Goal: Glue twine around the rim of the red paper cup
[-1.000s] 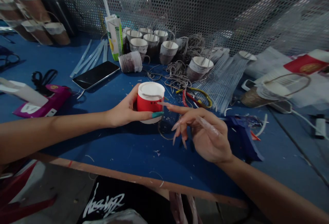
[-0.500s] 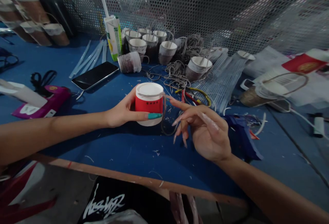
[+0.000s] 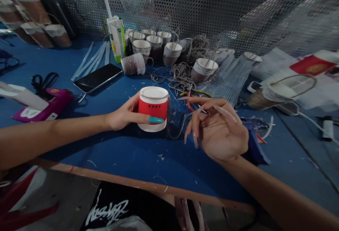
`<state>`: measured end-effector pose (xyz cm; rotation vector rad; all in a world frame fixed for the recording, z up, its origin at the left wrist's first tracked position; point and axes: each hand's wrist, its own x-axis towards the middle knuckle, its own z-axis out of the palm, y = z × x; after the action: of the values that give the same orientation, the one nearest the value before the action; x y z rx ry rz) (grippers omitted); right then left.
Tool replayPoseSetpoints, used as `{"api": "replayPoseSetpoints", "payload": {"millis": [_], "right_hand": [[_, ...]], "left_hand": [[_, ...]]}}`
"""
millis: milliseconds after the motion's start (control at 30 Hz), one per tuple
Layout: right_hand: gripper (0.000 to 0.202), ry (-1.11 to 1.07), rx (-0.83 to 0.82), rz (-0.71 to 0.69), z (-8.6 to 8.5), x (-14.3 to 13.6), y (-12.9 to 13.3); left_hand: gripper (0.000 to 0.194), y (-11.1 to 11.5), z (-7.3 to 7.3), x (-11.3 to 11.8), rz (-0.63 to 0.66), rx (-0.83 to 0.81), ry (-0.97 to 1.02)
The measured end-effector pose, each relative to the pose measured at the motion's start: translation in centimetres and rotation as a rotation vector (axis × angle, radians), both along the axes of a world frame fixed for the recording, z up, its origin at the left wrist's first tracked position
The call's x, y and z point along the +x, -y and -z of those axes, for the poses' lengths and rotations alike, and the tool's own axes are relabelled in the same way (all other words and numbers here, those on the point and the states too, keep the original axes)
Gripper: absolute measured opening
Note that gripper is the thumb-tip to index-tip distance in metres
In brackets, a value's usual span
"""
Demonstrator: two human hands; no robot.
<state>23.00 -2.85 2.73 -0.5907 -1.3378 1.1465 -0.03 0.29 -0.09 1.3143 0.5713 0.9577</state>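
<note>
The left hand (image 3: 124, 116) grasps the cup (image 3: 153, 106) from its left side, its fingers passing behind and its thumb laid across the front, a long teal nail pointing right over the lower part of the red band. The cup is upright near the middle of the scene, above the near half of the blue table (image 3: 127, 160); whether its base touches the surface I cannot tell. It is white at top and bottom, with a short row of dark marks on the red. From its right side, close to the rim, a thin grey cord (image 3: 174, 137) hangs down, bends below and rises towards the right hand (image 3: 218, 132). That hand is well apart from the cup, palm turned up, the index finger stretched left and the others loosely curled (their nails are long and pale); whether they pinch the cord I cannot tell. Just beyond it, partly hidden by the fingers, are red and yellow handles (image 3: 189, 106). Farther off lie a heap of string (image 3: 182, 72), a bundle of clear tubes (image 3: 225, 82) and a group of pots (image 3: 172, 55), one tipped over. To the left are a phone (image 3: 97, 78), a carton (image 3: 116, 38) with a straw, and a purple pack (image 3: 60, 102)
</note>
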Motion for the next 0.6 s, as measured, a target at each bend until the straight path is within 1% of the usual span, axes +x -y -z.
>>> {"api": "replayPoseSetpoints", "payload": {"millis": [67, 200, 267, 433, 600], "right_hand": [[0.018, -0.005, -0.009, -0.039, -0.1, 0.0, 0.2], [0.02, 0.085, -0.089, -0.258, -0.5, 0.0, 0.9], [0.021, 0.117, -0.146, -0.322, -0.7, 0.0, 1.2], [0.027, 0.107, -0.196, -0.372, -0.8, 0.0, 1.0], [0.029, 0.04, -0.206, -0.391, -0.6, 0.1, 0.4]], "left_hand": [[0.064, 0.0, -0.1, 0.1, -0.002, -0.005, -0.004], [0.063, 0.1, -0.3, 0.2, -0.016, 0.003, -0.028], [0.064, 0.1, -0.4, 0.3, -0.012, 0.022, -0.021], [0.066, 0.1, -0.5, 0.2, 0.034, 0.053, -0.039], [0.069, 0.0, -0.2, -0.1, 0.024, 0.041, -0.058]]}}
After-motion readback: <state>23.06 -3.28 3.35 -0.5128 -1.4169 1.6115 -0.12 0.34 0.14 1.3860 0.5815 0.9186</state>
